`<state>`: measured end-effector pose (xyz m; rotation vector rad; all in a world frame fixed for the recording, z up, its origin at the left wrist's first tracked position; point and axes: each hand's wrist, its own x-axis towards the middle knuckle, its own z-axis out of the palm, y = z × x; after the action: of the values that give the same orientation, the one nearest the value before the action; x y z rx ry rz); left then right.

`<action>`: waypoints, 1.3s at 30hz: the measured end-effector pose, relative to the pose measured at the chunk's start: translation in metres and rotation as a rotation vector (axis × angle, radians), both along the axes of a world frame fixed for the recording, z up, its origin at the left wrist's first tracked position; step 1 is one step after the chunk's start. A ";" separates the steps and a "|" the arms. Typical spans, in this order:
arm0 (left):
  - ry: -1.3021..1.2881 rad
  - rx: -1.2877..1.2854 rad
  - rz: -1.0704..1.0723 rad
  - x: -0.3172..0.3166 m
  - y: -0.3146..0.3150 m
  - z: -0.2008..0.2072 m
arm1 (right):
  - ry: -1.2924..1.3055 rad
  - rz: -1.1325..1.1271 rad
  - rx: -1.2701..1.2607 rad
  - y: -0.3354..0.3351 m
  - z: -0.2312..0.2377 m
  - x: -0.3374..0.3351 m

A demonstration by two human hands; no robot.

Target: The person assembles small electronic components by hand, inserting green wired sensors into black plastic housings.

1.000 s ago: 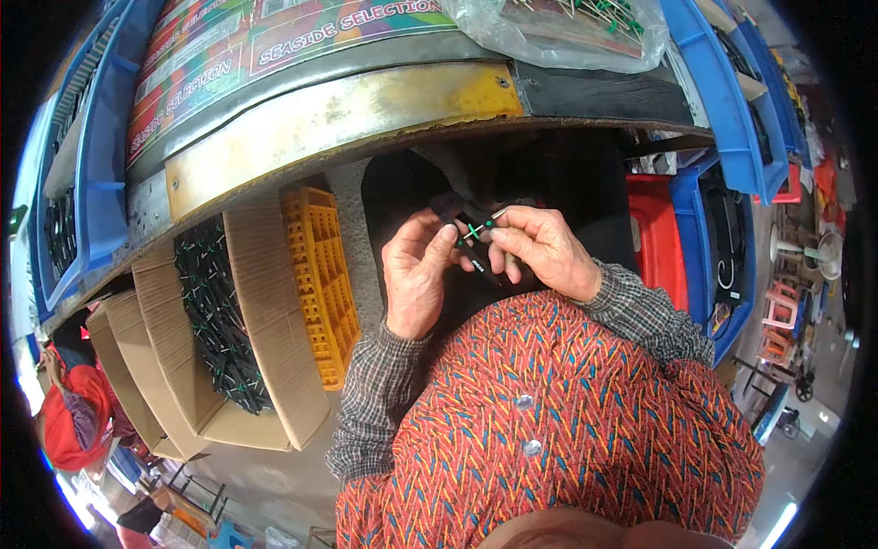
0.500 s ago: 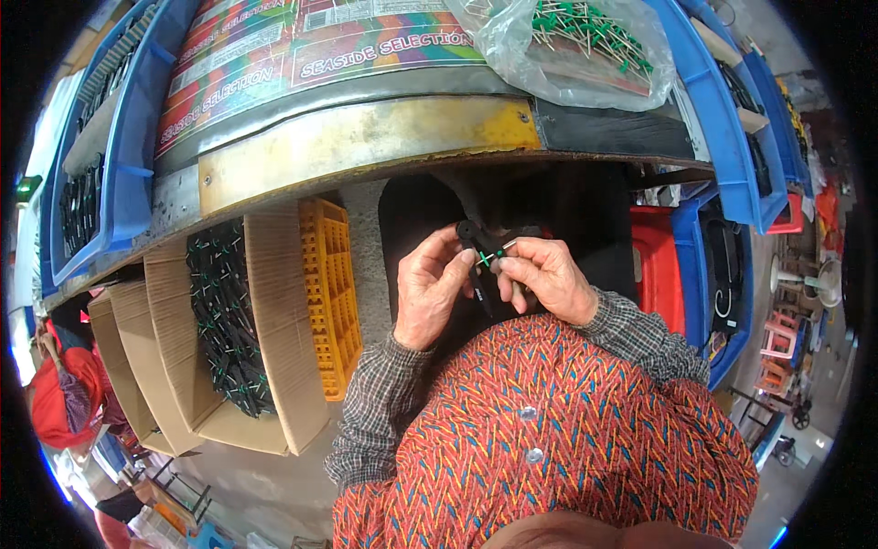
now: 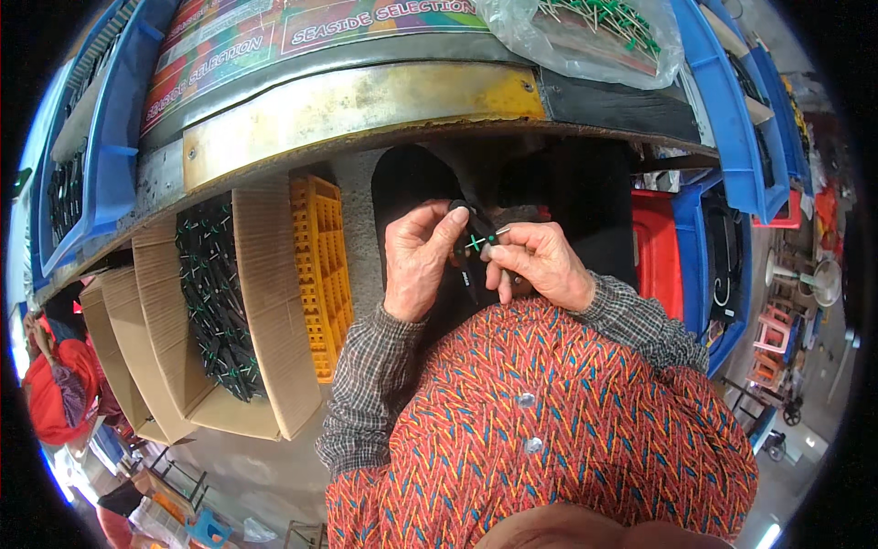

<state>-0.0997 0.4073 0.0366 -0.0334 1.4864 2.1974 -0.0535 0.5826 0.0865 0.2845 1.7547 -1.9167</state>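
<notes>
My left hand is closed around a slim black plastic-looking part, its thumb pressing near the top end; the narrow lower end points down toward my lap. Across from it my right hand pinches a metal pin with a green head between thumb and fingers, close against the black part. Another green piece, cross-shaped with a pale pin, shows between the two hands. Fingers hide how the pieces join. More green-headed metal pins lie in a clear plastic bag on the bench.
Left of my legs a cardboard box holds many black parts with green pieces, beside a yellow plastic crate. The metal bench edge runs above my lap. Blue bins flank the bench; a red container stands at right.
The whole view has shifted slightly, with the bench sitting higher in the picture. Both hands keep their hold; the green cross-shaped piece shows a little higher and more to the left.
</notes>
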 end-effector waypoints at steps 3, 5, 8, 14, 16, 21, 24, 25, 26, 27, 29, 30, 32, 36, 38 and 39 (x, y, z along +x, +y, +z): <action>-0.025 0.025 0.005 0.001 0.000 0.001 | -0.011 0.027 0.027 0.003 0.000 -0.003; -0.033 0.036 0.007 0.001 0.002 0.003 | -0.015 0.047 0.074 0.005 -0.003 -0.007; -0.040 0.062 -0.006 0.000 0.002 0.004 | 0.144 0.031 0.215 0.009 -0.011 -0.013; -0.058 0.027 -0.019 0.002 0.004 0.004 | 0.125 0.095 0.294 0.003 -0.005 -0.017; -0.043 0.026 -0.039 0.002 0.004 0.001 | 0.124 0.073 0.284 0.001 -0.008 -0.015; -0.072 0.039 -0.003 0.003 0.007 -0.001 | 0.305 -0.031 0.188 -0.005 -0.016 -0.012; -0.066 0.042 0.003 0.003 0.004 0.000 | 0.036 -0.003 0.167 -0.001 -0.007 -0.015; -0.062 0.042 -0.005 0.003 0.005 0.000 | 0.051 0.098 0.219 0.005 -0.008 -0.017; -0.062 0.043 -0.007 0.003 0.005 0.000 | 0.065 0.199 0.272 0.009 -0.009 -0.019; -0.059 0.031 -0.005 0.003 0.006 0.000 | 0.065 0.198 0.273 0.009 -0.012 -0.018; -0.058 0.016 0.001 0.005 0.007 0.001 | 0.183 0.166 0.311 0.007 -0.019 -0.016; -0.047 0.027 0.002 0.005 0.007 0.001 | 0.182 0.167 0.309 0.004 -0.017 -0.015; -0.036 0.040 0.000 0.005 0.008 0.000 | 0.165 0.032 0.216 -0.003 -0.012 -0.013; -0.054 0.022 -0.006 0.005 0.007 0.000 | 0.145 0.016 0.191 -0.003 -0.010 -0.015; -0.067 0.024 -0.011 0.004 0.007 0.002 | 0.069 0.163 0.287 0.005 -0.007 -0.018; -0.069 0.024 -0.010 0.005 0.007 0.003 | 0.069 0.165 0.287 0.006 -0.011 -0.018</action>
<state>-0.0950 0.4143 0.0393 -0.0920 1.4197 2.1837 -0.0713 0.5890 0.0751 0.1701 2.0328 -1.5769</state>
